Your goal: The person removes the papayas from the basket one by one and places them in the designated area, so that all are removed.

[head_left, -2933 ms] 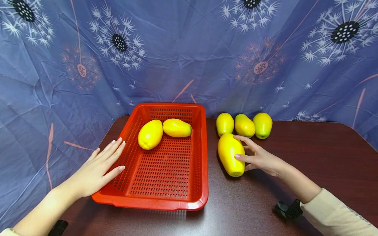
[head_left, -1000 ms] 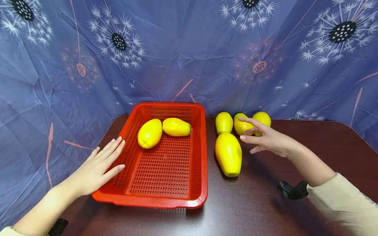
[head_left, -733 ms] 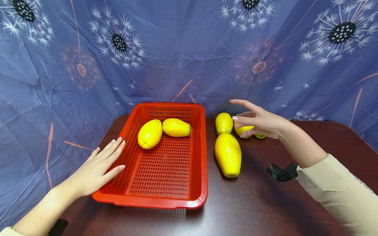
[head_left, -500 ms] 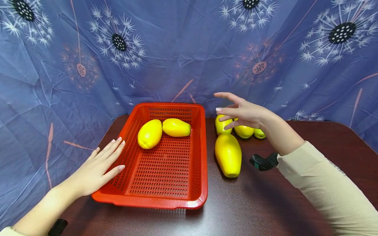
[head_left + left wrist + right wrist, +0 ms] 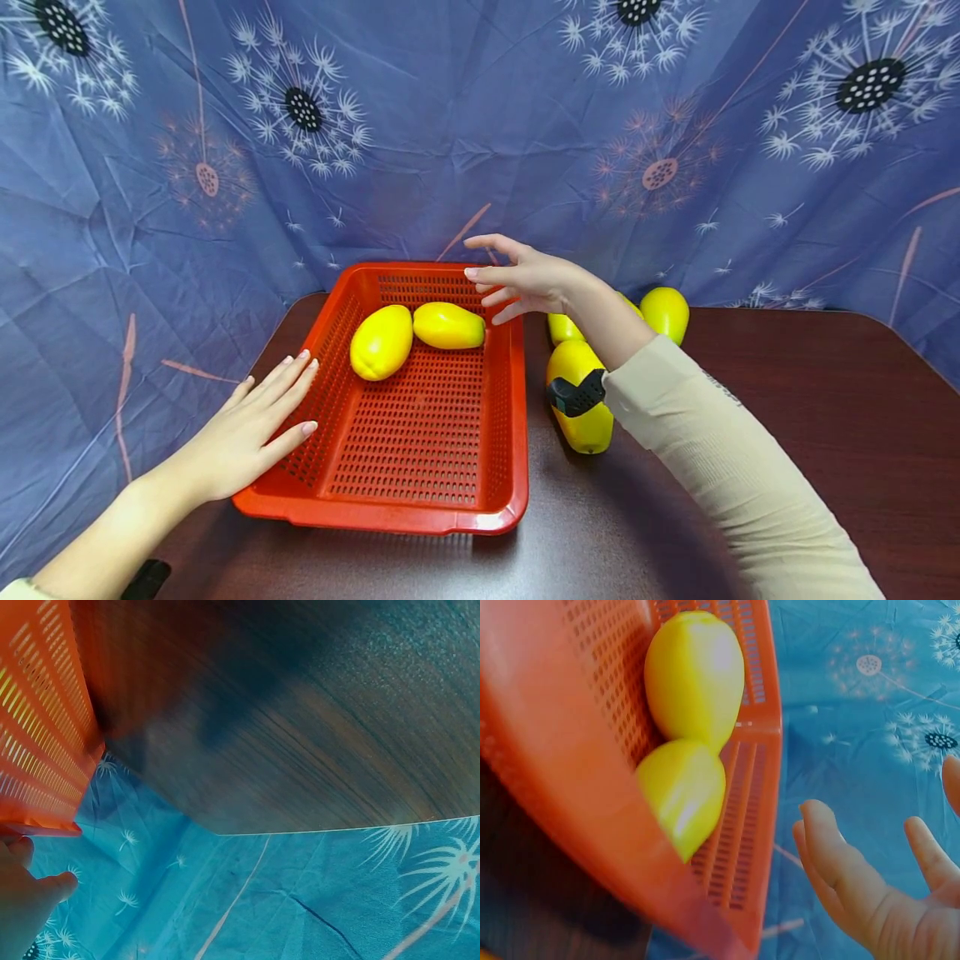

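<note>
Basket of red perforated plastic (image 5: 390, 520), rectangular and open-topped, stands on a dark reddish-brown wood-grain table (image 5: 810, 417). Two fruits lie in its far half: a plump yellow oval fruit (image 5: 382, 342) at left and a slimmer, green-tipped yellow fruit (image 5: 452, 326) at right. The person's right hand (image 5: 525, 279), fingers apart and loosely bent, holds nothing above the far right corner. The head view puts its fingertips close to the slimmer fruit; the right wrist view shows a clear gap, the hand set against blue dandelion-print cloth (image 5: 450, 167). The left hand (image 5: 255, 433) lies with straight fingers over the left rim. Only the left wrist view catches the basket's outer side, yellow glimpsed through its slots. Right of the basket, a long yellow fruit (image 5: 588, 433) lies on the table, partly masked in the head view by a black wrist device (image 5: 576, 396) at the cream sleeve (image 5: 720, 458). Behind it sit three yellow-green fruits (image 5: 665, 312), two half hidden by the right forearm; whether those two touch, I cannot tell.
</note>
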Available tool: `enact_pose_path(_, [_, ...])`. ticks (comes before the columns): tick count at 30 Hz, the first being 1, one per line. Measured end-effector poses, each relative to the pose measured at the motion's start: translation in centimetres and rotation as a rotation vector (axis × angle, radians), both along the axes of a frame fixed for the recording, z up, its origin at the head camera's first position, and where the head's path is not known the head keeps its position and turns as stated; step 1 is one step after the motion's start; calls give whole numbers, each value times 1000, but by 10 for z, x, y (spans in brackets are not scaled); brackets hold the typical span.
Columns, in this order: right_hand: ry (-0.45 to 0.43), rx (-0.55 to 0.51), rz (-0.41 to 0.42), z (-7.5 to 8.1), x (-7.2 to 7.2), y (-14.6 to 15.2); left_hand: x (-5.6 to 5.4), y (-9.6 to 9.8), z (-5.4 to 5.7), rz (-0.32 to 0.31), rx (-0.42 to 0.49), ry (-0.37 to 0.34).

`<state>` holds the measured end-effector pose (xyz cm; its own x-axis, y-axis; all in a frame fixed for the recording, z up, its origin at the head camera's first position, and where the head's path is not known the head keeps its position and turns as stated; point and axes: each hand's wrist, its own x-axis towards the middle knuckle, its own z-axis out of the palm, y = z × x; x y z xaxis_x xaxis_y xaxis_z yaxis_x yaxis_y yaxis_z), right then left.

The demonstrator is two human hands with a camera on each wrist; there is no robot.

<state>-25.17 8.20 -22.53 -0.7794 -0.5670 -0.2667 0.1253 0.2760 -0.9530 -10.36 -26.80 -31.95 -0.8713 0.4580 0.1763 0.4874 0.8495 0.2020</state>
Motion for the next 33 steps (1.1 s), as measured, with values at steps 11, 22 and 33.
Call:
enact_pose_path(11, [-90, -10, -45, -17, -6, -45, 0, -1, 0, 7, -2, -14])
enact_pose_path(22, [-167, 27, -53, -36, -8, -84, -1, 0, -1, -3, 11, 2])
enact_pose_path(33, [-242, 83, -94, -61, -7, -110, -1, 0, 1, 9, 8, -21])
